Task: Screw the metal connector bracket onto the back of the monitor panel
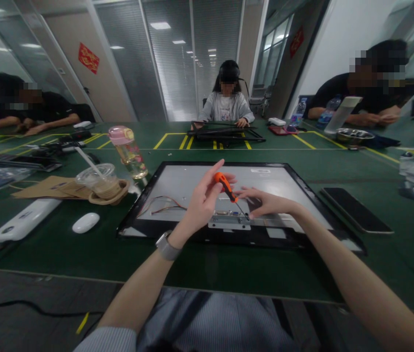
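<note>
A screwdriver (228, 187) with an orange and black handle is tilted in my left hand (207, 195), thumb and fingers around the handle. Its shaft slants down to the right and its tip is at a metal bracket (225, 226) with a small circuit board. My right hand (265, 201) is beside the tip, its thumb and fingers apart around the shaft's lower end; whether it pinches a screw is too small to see. Under both hands lies a flat display panel (170, 183) with a black frame and silver back. Thin wires (164, 208) run across its left part.
Left of the panel are a plastic cup (102, 178) in a cardboard holder, a tumbler (131, 156), a white mouse (85, 222) and a power strip (25, 220). A phone (355, 210) lies right. Across the table a person handles black frames (228, 132); others sit both sides.
</note>
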Demonstrator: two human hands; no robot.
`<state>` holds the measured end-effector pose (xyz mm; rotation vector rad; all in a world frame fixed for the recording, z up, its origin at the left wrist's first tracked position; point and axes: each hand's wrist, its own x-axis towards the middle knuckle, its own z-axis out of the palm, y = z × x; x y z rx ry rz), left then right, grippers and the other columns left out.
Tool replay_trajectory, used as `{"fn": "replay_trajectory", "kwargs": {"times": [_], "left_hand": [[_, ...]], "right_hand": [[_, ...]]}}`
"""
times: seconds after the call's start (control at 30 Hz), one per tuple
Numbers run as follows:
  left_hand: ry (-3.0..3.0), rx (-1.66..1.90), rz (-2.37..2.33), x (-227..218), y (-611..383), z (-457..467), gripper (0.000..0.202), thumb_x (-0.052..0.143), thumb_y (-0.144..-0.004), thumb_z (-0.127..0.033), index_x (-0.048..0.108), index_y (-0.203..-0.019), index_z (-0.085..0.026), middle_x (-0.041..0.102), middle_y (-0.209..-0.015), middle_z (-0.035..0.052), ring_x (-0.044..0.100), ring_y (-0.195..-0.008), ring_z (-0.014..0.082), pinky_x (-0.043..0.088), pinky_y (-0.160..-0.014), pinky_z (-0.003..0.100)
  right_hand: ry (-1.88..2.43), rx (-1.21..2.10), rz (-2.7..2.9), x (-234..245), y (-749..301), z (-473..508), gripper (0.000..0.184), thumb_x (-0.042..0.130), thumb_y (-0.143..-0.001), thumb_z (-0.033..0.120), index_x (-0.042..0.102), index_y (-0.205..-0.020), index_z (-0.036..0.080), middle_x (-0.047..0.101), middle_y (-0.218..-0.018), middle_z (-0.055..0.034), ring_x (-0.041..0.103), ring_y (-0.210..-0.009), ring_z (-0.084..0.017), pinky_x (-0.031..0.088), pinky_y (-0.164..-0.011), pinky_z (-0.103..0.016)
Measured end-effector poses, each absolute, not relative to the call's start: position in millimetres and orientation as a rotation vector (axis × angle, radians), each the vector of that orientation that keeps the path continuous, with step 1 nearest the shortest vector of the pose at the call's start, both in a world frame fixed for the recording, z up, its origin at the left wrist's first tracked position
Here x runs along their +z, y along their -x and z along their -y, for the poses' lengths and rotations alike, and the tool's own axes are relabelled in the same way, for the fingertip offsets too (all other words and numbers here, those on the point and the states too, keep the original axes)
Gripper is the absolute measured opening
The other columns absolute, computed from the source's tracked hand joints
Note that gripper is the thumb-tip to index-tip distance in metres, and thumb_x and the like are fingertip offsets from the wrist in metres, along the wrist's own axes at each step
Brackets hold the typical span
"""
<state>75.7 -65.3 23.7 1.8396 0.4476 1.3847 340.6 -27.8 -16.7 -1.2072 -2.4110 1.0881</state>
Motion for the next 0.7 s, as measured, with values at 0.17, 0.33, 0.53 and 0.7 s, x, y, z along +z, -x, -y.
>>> {"fn": "replay_trajectory", "kwargs": {"times": [0.17, 0.33, 0.53, 0.7], "left_hand": [[-1.691, 1.517, -0.583, 29, -66, 57, 0.038, 0.053, -0.098, -0.029, 0.048, -0.135, -0.025, 0.067, -0.11, 0.0065, 0.073, -0.078, 0.0137, 0.065, -0.066, 0.027], [-1.692, 1.693, -0.766, 26, -61, 51, 0.035, 0.074, -0.083, -0.033, 0.061, -0.114, -0.022, 0.065, -0.098, 0.0016, 0.067, -0.062, 0.0087, 0.059, -0.048, 0.018], [-1.804, 1.779, -0.849, 22, -62, 53, 0.035, 0.078, -0.08, -0.032, 0.063, -0.109, -0.02, 0.065, -0.093, 0.0006, 0.066, -0.064, 0.008, 0.055, -0.048, 0.015], [-1.922, 1.826, -0.87, 19, -65, 54, 0.032, 0.076, -0.082, -0.032, 0.063, -0.109, -0.02, 0.064, -0.093, 0.0007, 0.064, -0.065, 0.0065, 0.052, -0.047, 0.012]], "right_hand": [[1.229, 1.103, 2.414, -15, -341, 29, 0.08, 0.077, -0.069, 0.066, 0.055, -0.139, 0.034, 0.037, -0.161, -0.0032, 0.007, -0.154, -0.033, 0.005, -0.123, -0.06], [1.248, 1.118, 2.421, -11, -340, 31, 0.082, 0.076, -0.07, 0.067, 0.053, -0.141, 0.032, 0.035, -0.162, -0.0035, 0.006, -0.154, -0.032, 0.007, -0.123, -0.06], [1.251, 1.097, 2.423, -13, -341, 30, 0.082, 0.076, -0.07, 0.067, 0.054, -0.14, 0.03, 0.038, -0.161, -0.0047, 0.007, -0.154, -0.032, 0.007, -0.123, -0.059], [1.234, 1.085, 2.431, -14, -341, 30, 0.081, 0.075, -0.071, 0.068, 0.055, -0.14, 0.032, 0.039, -0.16, -0.0038, 0.008, -0.154, -0.033, 0.004, -0.123, -0.059]]}}
